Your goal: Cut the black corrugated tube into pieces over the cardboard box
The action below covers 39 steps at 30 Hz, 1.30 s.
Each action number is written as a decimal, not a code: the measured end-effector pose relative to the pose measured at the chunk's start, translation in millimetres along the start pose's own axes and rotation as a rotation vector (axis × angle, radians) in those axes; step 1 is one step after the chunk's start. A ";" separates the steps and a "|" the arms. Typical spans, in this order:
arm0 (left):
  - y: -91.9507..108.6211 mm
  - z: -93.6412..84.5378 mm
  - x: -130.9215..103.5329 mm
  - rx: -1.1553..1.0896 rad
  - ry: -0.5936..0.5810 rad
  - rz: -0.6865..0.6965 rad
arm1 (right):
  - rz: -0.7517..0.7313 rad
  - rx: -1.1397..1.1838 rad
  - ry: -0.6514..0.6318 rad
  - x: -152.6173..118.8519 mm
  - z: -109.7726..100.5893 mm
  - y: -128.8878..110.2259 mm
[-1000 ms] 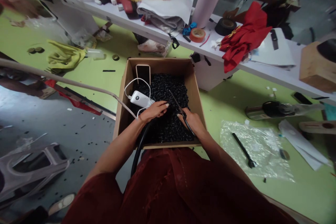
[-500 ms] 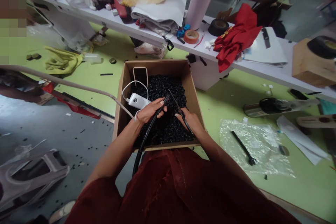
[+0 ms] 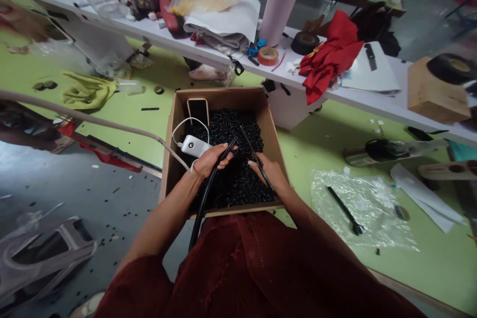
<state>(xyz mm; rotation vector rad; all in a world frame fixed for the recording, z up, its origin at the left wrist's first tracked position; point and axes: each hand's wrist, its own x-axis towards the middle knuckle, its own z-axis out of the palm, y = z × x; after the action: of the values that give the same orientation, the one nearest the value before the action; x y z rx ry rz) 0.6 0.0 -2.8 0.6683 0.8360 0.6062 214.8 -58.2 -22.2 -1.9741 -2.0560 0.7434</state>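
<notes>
While the left hand closes around a black ribbed tube over the middle of the cardboard box, the right hand curls about dark scissors over the box's right half; whether the blades stand apart is too fine to tell. The tube's tip shows just past the left thumb, inside the box, and its length bends down across the near rim and out of the box toward the person.

Judging by its ribs and smooth curve, the tube is probably light, hollow plastic: springy along its length, fairly firm across, and not fragile. The ribs should give fingers some purchase, though the shiny surface may slide under a loose grip. Close behind the tip seems the best place to hold it, since the long tail beyond the box could tug or swing it. The scissors look rigid and heavier, best held by the handles. Short black pieces cover the box's floor, with a white power bank along its left side.
</notes>
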 end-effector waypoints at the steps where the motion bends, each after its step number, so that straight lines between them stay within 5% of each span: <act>1: -0.6 0.2 0.2 0.019 0.003 0.020 | -0.001 0.011 0.000 0.0 0.0 0.1; 12: -9.5 2.6 6.1 0.253 0.266 0.223 | -0.070 0.221 0.036 0.5 4.2 4.0; 39: -14.2 -5.1 7.2 0.741 0.187 0.309 | -0.102 0.219 -0.091 -3.2 -3.0 -1.8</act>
<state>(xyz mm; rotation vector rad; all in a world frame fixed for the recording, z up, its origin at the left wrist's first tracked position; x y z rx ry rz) 3.3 -2.6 -19.1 1.4502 1.1535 0.6385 214.9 -60.7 -18.0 -1.7347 -2.0092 1.0056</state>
